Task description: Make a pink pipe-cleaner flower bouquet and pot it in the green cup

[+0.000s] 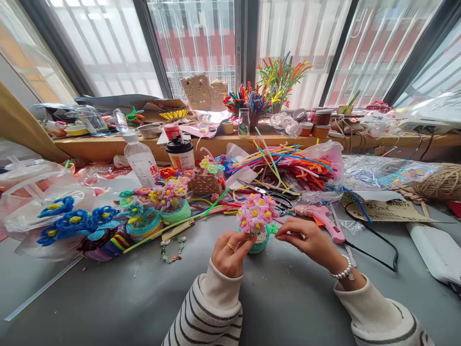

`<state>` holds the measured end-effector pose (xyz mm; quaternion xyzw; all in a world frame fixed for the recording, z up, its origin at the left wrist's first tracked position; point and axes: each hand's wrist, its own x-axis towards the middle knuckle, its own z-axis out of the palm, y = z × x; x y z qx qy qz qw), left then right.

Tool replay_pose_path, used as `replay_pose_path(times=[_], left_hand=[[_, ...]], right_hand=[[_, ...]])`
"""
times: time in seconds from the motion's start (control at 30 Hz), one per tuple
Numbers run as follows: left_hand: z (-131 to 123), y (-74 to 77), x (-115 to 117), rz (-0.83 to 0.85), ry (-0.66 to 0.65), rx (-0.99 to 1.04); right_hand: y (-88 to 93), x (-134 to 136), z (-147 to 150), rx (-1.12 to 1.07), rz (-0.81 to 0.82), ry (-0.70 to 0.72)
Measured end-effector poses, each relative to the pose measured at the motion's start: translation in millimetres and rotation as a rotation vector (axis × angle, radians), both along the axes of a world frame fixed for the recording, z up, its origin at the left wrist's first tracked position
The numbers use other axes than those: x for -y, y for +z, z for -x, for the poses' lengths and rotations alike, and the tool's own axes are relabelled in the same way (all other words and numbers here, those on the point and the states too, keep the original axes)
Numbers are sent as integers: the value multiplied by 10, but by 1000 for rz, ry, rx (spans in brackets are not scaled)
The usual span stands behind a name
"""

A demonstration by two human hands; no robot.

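A small teal pot (260, 246) with a bunch of pink pipe-cleaner flowers (258, 211) with yellow centres stands in front of me on the grey table. My left hand (230, 251) is at its near left side, fingers closed around the base of the flowers, over the pot's rim. My right hand (309, 240) hovers just right of the pot, thumb and fingertips drawn together. Whatever lies between those fingertips is too small to make out. Beside them, next to the pot, are small green pipe-cleaner pieces (273, 228).
A pink glue gun (329, 223) with a black cord lies on the right. Scissors (279, 197) and a heap of coloured pipe cleaners (288, 166) are behind the pot. Finished blue flowers (75, 220), a bracelet (173, 250) and a water bottle (141, 161) are leftward.
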<state>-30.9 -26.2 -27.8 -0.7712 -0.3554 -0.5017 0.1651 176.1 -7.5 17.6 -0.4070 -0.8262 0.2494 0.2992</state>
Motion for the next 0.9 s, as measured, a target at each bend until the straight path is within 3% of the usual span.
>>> replay_pose_path(times=[0.3, 0.6, 0.9], left_hand=[[0, -43, -22, -26, 140, -11], [80, 5, -20, 87, 22, 127], [64, -24, -47, 115, 36, 120]], right_hand=[[-18, -11, 30, 8, -12, 52], [20, -14, 86, -12, 29, 92], [-20, -17, 102, -19, 97, 45]])
